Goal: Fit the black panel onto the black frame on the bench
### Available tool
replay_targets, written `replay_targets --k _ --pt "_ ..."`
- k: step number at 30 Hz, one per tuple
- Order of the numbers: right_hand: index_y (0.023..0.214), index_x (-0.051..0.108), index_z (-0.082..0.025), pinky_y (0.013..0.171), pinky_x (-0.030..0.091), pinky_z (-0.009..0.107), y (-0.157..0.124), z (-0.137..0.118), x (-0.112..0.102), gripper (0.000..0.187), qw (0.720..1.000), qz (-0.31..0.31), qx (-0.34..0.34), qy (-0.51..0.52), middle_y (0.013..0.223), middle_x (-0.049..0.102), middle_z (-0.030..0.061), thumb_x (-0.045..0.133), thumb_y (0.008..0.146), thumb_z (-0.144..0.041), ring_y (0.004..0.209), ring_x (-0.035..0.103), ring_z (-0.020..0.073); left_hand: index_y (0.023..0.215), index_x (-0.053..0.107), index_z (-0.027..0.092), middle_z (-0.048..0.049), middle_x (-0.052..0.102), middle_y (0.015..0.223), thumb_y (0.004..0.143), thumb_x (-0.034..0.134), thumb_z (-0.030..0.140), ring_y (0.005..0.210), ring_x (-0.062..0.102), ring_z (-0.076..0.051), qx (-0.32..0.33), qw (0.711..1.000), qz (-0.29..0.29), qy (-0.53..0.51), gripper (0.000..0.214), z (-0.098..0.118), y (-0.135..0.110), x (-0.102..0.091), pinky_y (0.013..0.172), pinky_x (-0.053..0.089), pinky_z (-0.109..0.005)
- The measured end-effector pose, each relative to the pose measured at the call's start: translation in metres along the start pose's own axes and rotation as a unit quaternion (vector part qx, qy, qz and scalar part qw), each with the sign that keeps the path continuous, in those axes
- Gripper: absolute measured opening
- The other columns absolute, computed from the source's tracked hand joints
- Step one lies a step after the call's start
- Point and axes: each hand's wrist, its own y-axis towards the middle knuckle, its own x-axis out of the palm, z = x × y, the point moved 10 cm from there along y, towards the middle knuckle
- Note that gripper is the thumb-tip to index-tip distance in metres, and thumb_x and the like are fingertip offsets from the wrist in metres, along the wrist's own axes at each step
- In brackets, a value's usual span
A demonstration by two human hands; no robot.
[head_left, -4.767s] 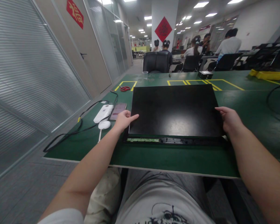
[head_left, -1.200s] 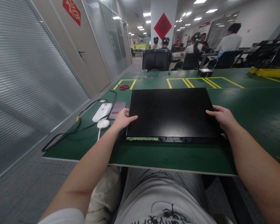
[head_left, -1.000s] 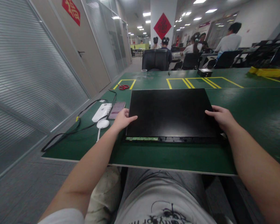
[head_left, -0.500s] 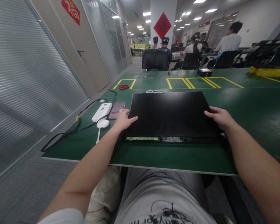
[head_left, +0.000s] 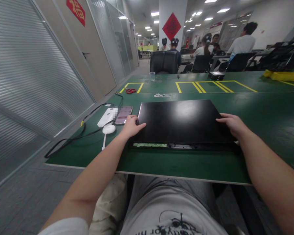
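Note:
A flat black display panel [head_left: 178, 122] lies over the green table in front of me, its glossy face up. Gripping its left edge is my left hand [head_left: 132, 126], thumb on the face and fingers curled around the side. On the opposite edge my right hand [head_left: 232, 125] holds it the same way, with the fingertips partly hidden. Along the panel's near side a green circuit board [head_left: 150, 145] shows, set in a dark strip. How high the panel sits above the table I cannot tell.
Left of the panel lie a phone [head_left: 123, 115], a white device [head_left: 107, 117], a round white piece with a cable [head_left: 109, 129] and black cords. Red-handled scissors [head_left: 130, 91], small white parts [head_left: 163, 95], a clear cup [head_left: 152, 76] and a black box [head_left: 216, 76] are farther back.
The panel's far edge has come down and nearer to me, so its face looks shorter and catches more light. Both hands keep their hold on its sides.

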Motion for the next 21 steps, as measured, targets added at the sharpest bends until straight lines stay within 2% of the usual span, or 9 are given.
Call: replay_targets --k 6,11,21 --pt "0.117 0.070 -0.020 0.056 0.054 0.032 -0.0059 0.0016 0.0030 0.057 0.999 -0.024 0.037 0.007 0.068 0.070 0.0039 0.061 0.064 -0.003 0.058 0.064 0.0195 0.090 0.064 0.015 -0.0154 0.050 0.125 0.073 0.067 0.052 0.129 0.046 -0.033 -0.007 1.000 -0.011 0.008 0.040 0.0011 -0.0013 0.0019 0.113 0.037 -0.042" --pt "0.125 0.066 -0.020 0.057 0.054 0.034 -0.0046 0.0054 0.0024 0.063 0.998 -0.031 0.049 -0.006 0.069 0.070 0.0036 0.062 0.064 -0.005 0.058 0.065 0.0212 0.098 0.065 0.014 -0.0160 0.048 0.129 0.074 0.066 0.051 0.131 0.046 -0.033 -0.010 1.000 -0.018 0.012 0.045 0.0007 -0.0017 0.0025 0.115 0.034 -0.041" --pt "0.125 0.067 -0.022 0.060 0.054 0.034 0.0029 0.0104 0.0019 0.063 0.997 -0.046 0.051 -0.031 0.078 0.072 0.0051 0.066 0.064 -0.009 0.063 0.066 0.0212 0.100 0.066 0.014 -0.0161 0.048 0.128 0.073 0.067 0.053 0.129 0.047 -0.033 -0.003 1.000 -0.016 0.018 0.047 -0.0002 -0.0016 0.0038 0.116 0.033 -0.044"
